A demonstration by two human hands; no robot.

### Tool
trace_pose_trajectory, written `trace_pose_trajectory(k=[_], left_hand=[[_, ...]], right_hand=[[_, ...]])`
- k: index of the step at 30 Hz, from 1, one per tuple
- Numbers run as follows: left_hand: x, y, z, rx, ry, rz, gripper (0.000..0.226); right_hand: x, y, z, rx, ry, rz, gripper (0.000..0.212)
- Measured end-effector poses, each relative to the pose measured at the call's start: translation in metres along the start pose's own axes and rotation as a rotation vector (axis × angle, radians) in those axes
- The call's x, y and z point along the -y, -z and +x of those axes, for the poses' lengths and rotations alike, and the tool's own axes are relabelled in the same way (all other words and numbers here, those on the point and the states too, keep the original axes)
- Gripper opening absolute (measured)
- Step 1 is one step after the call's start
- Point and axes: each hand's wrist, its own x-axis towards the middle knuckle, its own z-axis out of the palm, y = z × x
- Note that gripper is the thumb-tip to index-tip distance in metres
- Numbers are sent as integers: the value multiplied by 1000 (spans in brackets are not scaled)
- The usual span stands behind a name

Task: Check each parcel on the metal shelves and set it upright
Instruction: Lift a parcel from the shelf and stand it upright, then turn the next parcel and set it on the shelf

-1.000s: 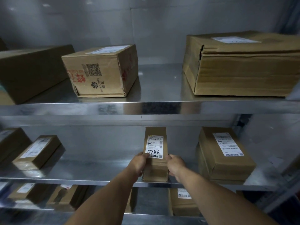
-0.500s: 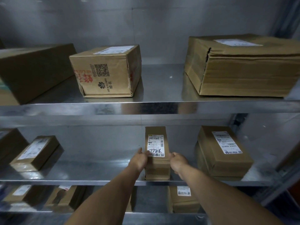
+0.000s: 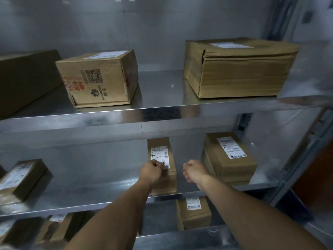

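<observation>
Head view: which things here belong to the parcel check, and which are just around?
Job:
- narrow parcel, upright, middle shelf
- tilted parcel, far left
- labelled parcel, right of the narrow one
- printed box and wide box, top shelf
- left hand, right hand, both curled

Just around:
- shelf post
- back wall

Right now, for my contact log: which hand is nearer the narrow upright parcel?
Left. The left hand overlaps the narrow upright parcel at its label; the right hand is right of it, apart.
</observation>
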Motion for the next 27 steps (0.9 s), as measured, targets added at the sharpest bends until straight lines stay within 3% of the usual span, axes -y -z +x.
trace_pose_trajectory(k=[6, 15, 21, 25, 27], left_hand=[[-19, -19, -7, 38, -14, -24, 18], [-55, -85, 26, 69, -54, -15, 38], [-74, -147, 53, 126, 42, -67, 25], [-106, -170, 33, 149, 146, -127, 40], [-115, -186, 25, 167, 218, -174, 43]], right_hand=[[1, 13, 2, -25, 21, 31, 25], [1, 94, 26, -98, 90, 88, 26], [-12, 177, 68, -258, 107, -9, 29], [-23, 225, 82, -371, 39, -56, 27], [-37, 236, 96, -317, -68, -87, 33]])
